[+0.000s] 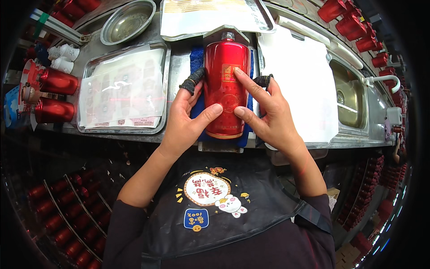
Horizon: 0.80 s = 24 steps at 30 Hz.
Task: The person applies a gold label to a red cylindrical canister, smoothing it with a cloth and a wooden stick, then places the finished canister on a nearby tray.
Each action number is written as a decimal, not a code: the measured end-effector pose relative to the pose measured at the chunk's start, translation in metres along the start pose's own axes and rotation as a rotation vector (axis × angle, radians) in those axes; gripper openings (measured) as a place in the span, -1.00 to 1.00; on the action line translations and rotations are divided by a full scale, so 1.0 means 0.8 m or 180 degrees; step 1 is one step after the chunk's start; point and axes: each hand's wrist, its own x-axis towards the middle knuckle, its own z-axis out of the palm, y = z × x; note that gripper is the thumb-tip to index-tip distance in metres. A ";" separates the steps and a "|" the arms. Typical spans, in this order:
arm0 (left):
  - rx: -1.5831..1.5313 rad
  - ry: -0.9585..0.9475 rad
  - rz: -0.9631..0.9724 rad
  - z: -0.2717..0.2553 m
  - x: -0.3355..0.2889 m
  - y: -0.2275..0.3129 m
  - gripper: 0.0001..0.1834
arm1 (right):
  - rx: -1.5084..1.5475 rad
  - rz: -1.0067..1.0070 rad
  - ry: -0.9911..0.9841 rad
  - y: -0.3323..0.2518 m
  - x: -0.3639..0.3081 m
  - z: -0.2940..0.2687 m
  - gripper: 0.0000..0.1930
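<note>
A glossy red bottle (216,87) lies on its back on a blue cloth (197,60), its clear stopper pointing away from me. My left hand (190,112) grips its left side, thumb on the front face and fingers along the edge; a black wrap covers one finger. My right hand (268,105) has its fingers spread: the index fingertip presses on a small gold-printed label patch (230,73), and the thumb touches the lower front. Another black-wrapped finger of that hand stands off to the bottle's right. A round gold emblem shows between the two thumbs.
Left of the bottle, a metal tray (166,89) holds transfer sheets; another tray (166,35) lies behind. A metal bowl (105,38) stands at the back left, near red bottles (56,110). White sheeting (300,89) covers the right counter beside a sink (358,121).
</note>
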 end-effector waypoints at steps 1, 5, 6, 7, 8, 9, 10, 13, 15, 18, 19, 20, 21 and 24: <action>0.0001 -0.0004 -0.0003 0.000 0.000 0.001 -0.17 | -0.0010 0.0015 -0.0016 -0.001 -0.001 -0.001 -0.28; -0.0007 0.0035 0.0036 0.001 -0.001 0.001 -0.18 | 0.0067 0.0024 0.0018 0.000 0.000 0.000 -0.27; -0.0014 0.0057 0.0058 0.001 -0.001 0.000 -0.17 | 0.0104 0.0018 0.0032 0.000 -0.001 0.000 -0.27; -0.0042 0.0073 0.0030 0.000 -0.001 -0.001 -0.18 | 0.0142 0.0014 0.0042 0.000 -0.001 0.000 -0.28; -0.0071 0.0088 0.0002 -0.001 -0.001 -0.003 -0.18 | 0.0138 0.0065 -0.0005 -0.001 -0.002 0.000 -0.28; -0.0099 0.0104 -0.0027 -0.001 0.000 -0.004 -0.19 | 0.0129 0.0118 -0.0056 -0.002 -0.001 -0.002 -0.29; -0.0073 0.0117 -0.0013 -0.001 0.000 -0.003 -0.20 | 0.0087 0.0229 -0.0168 -0.006 0.000 -0.005 -0.29; -0.0048 0.0139 0.0013 -0.001 -0.001 -0.003 -0.23 | 0.0206 0.0237 -0.0170 -0.004 0.000 -0.002 -0.29; -0.0105 0.0130 0.0008 -0.003 0.000 -0.005 -0.24 | 0.0343 0.0266 -0.0105 -0.003 -0.001 -0.001 -0.31; -0.0424 0.0244 -0.0066 -0.005 -0.002 -0.008 -0.25 | 0.0925 0.0772 0.0013 0.009 -0.007 0.004 -0.34; -0.0401 0.0251 -0.0082 -0.007 -0.002 -0.010 -0.25 | 0.0885 0.0731 -0.0015 0.007 -0.009 0.004 -0.35; -0.0408 0.0245 -0.0065 -0.008 -0.002 -0.011 -0.24 | 0.0844 0.0690 -0.0042 0.004 -0.011 0.002 -0.35; -0.0416 0.0237 -0.0049 -0.008 -0.002 -0.011 -0.24 | 0.0802 0.0650 -0.0068 0.002 -0.012 0.001 -0.36; -0.0248 0.0181 -0.0023 -0.005 -0.004 -0.011 -0.22 | 0.0485 0.0163 0.0030 -0.002 -0.011 0.002 -0.36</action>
